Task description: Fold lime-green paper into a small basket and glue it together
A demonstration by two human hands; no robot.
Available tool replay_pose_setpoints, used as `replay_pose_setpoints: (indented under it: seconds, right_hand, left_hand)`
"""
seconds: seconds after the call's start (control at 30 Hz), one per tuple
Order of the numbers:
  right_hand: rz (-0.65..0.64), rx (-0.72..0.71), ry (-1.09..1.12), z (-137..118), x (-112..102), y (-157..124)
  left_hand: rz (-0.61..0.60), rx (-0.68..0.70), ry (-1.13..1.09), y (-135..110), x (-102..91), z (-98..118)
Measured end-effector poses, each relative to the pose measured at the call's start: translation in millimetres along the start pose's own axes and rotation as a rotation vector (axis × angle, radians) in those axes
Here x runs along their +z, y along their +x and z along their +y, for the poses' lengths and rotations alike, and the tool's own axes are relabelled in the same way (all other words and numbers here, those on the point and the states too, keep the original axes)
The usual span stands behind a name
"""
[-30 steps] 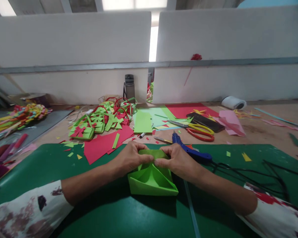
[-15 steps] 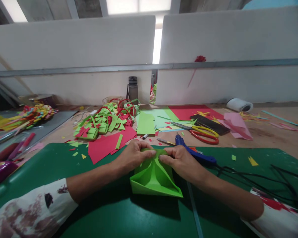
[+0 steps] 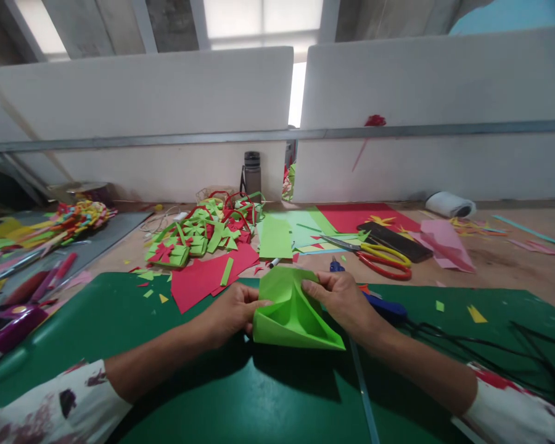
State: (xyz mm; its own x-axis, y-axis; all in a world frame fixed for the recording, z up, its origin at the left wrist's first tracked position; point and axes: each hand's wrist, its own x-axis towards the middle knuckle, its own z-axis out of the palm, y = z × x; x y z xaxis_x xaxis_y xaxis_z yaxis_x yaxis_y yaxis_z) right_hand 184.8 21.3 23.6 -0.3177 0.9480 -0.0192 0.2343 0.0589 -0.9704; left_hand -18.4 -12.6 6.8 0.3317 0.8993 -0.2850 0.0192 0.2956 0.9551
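A folded light-green paper (image 3: 292, 311) stands partly raised on the dark green cutting mat (image 3: 213, 394) in front of me. My left hand (image 3: 231, 311) grips its left edge with fingers closed round the fold. On the right side, my right hand (image 3: 345, 302) pinches the upper fold, thumb on the paper. The paper's far flap stands up between both hands, and its near corner points right along the mat.
A blue glue gun (image 3: 379, 305) with a black cord lies just behind my right hand. Yellow-and-red scissors (image 3: 379, 256), a black phone (image 3: 394, 242), red paper (image 3: 203, 277), a green scrap pile (image 3: 198, 231), a grey bottle (image 3: 252, 172) and a white roll (image 3: 449, 204) sit further back.
The green paper's far flap has lifted up from the mat. My left hand slid from the top fold down to the left edge. The camera tilted slightly downward.
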Motion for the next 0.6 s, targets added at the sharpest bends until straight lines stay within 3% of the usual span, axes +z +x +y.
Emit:
replay_pose_setpoints:
  seconds: [0.2, 0.43, 0.6]
  right_hand:
    - [-0.090, 0.077, 0.126, -1, 1, -5]
    - [-0.094, 0.136, 0.122, -5, 4, -12]
    - [-0.103, 0.149, 0.105, -6, 4, -16]
  left_hand:
    - [0.044, 0.014, 0.004, -6, 3.9, 5]
    - [-0.045, 0.009, -0.023, 0, 4.9, 9]
    - [0.017, 0.005, -0.026, -1, 7.4, 8]
